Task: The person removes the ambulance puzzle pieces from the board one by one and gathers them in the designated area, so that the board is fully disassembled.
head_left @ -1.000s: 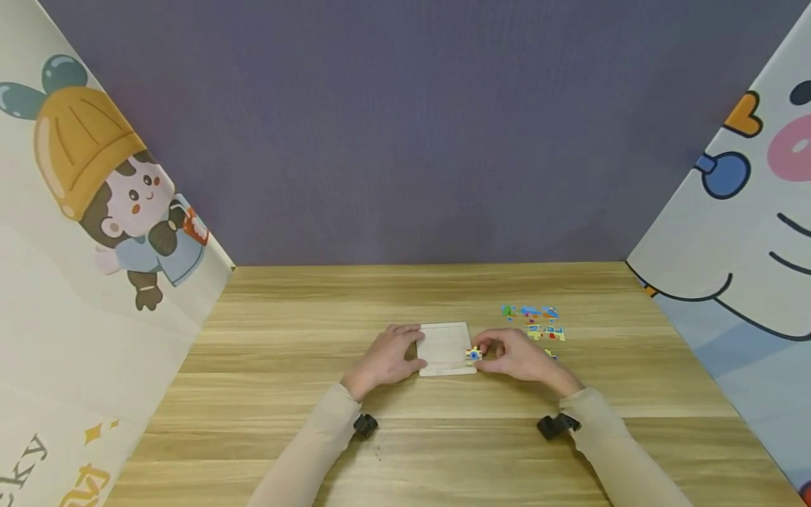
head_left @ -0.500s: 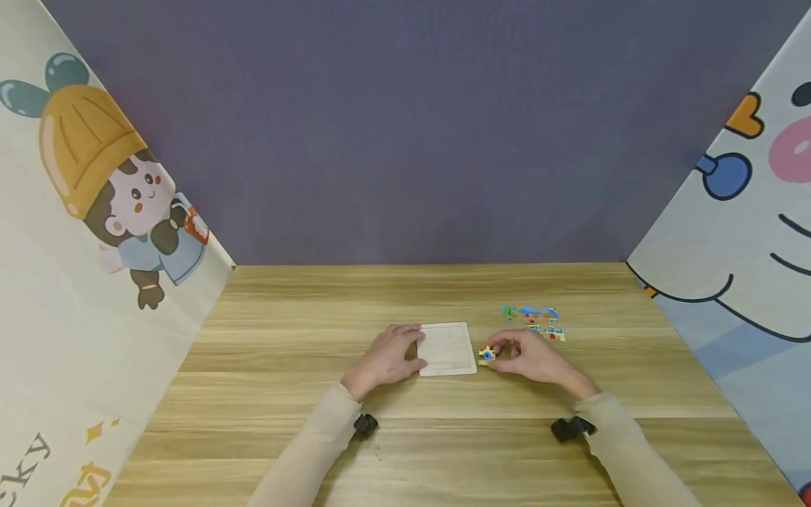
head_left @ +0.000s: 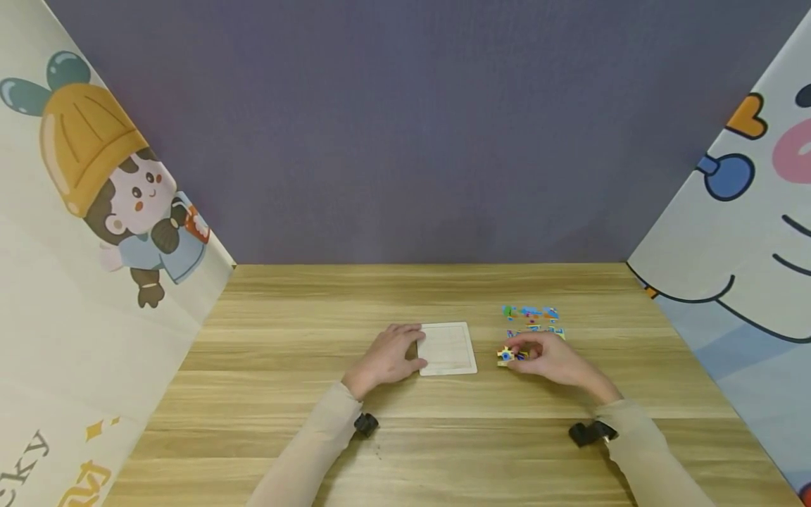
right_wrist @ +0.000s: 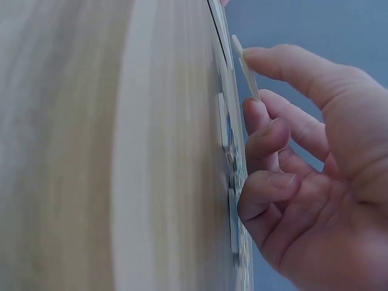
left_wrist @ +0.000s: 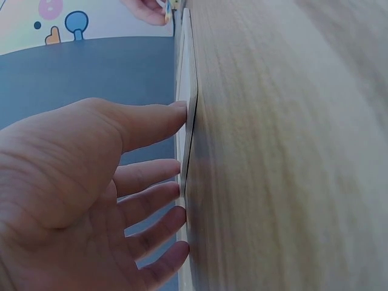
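Note:
A shallow pale wooden puzzle tray [head_left: 446,348] lies flat on the table, a thin line framing its bare face. My left hand [head_left: 385,358] rests at the tray's left side; in the left wrist view its nearly straight fingers [left_wrist: 154,176] and thumb touch the tray's edge. To the right of the tray, my right hand [head_left: 552,360] pinches a small yellow jigsaw piece [head_left: 505,355] with a blue round mark. The right wrist view shows that thin piece [right_wrist: 247,70] edge-on between thumb and fingertips, tilted and held off the table.
Several colourful jigsaw pieces [head_left: 531,311] lie in rows beyond the right hand, which partly covers the nearer ones. Low loose pieces [right_wrist: 233,218] lie beneath the right hand in its wrist view. A dark panel [head_left: 405,141] closes off the table's back, with cartoon-printed walls at both sides.
My right hand has carried the jigsaw piece rightward, from over the tray's right edge to beside the loose pieces. My left hand and the tray have stayed put.

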`<state>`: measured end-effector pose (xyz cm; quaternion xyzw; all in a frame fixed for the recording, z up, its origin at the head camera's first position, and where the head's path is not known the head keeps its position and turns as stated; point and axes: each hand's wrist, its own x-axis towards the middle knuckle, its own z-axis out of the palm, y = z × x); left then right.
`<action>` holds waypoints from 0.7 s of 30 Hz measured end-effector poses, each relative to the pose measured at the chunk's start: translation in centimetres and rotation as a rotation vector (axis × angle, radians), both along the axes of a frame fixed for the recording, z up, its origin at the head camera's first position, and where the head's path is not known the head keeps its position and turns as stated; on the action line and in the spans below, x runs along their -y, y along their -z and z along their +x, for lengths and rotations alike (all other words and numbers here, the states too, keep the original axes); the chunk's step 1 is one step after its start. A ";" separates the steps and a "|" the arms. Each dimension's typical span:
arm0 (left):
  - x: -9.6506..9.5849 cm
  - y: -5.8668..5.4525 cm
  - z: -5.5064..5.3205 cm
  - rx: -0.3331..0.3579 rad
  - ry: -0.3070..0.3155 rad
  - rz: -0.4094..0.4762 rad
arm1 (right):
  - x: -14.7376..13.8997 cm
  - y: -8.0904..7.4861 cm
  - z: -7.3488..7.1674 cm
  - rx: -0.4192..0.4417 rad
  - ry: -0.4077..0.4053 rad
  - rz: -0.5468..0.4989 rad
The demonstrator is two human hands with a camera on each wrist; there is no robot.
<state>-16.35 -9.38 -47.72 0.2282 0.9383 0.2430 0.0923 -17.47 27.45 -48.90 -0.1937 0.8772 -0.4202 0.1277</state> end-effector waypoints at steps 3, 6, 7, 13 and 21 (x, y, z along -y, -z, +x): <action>0.0 0.0 0.0 0.000 0.001 -0.002 | -0.4 -0.1 0.1 -0.002 0.015 0.002; 0.0 0.0 -0.1 0.001 0.001 -0.007 | -0.9 -0.1 0.2 -0.002 0.028 -0.008; 0.0 0.0 -0.1 0.000 0.001 -0.007 | -1.1 -0.1 0.3 -0.007 0.034 -0.011; -0.1 0.2 -0.2 -0.005 0.003 -0.015 | -2.5 -0.2 0.4 -0.013 0.063 -0.016; -0.2 0.1 -0.2 -0.006 0.002 -0.011 | -4.6 -0.5 0.7 -0.007 0.122 -0.010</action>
